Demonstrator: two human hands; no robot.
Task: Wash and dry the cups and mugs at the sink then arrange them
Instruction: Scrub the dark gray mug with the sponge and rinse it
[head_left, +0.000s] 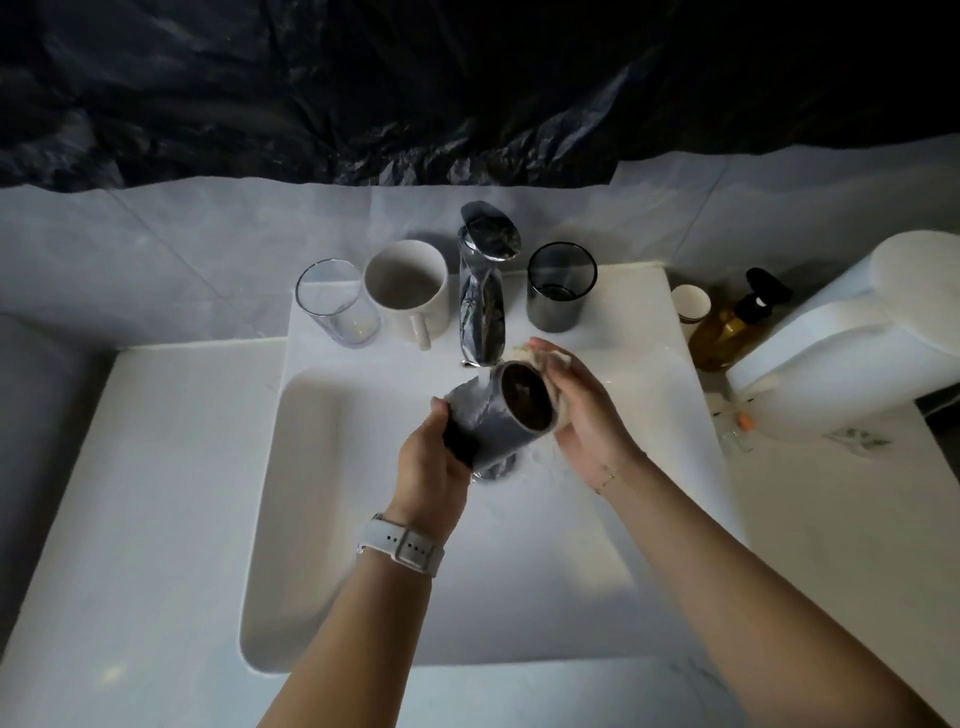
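Note:
A dark grey cup (498, 415) lies tilted over the white sink (322, 519), its mouth facing up and right, just under the chrome tap (483, 306). My left hand (434, 467) grips the cup's base. My right hand (576, 405) holds a pale sponge or cloth (553, 364) against the cup's rim. Behind the basin stand a clear glass (335, 304), a white mug (408, 291) with its handle toward me, and a smoky dark glass (560, 293) right of the tap.
An amber pump bottle (732, 325) and a small white cup (690, 304) stand at the counter's right rear. A white toilet (852, 343) sits further right. Small items lie on the right counter (831, 519). Black plastic sheeting (467, 78) covers the wall.

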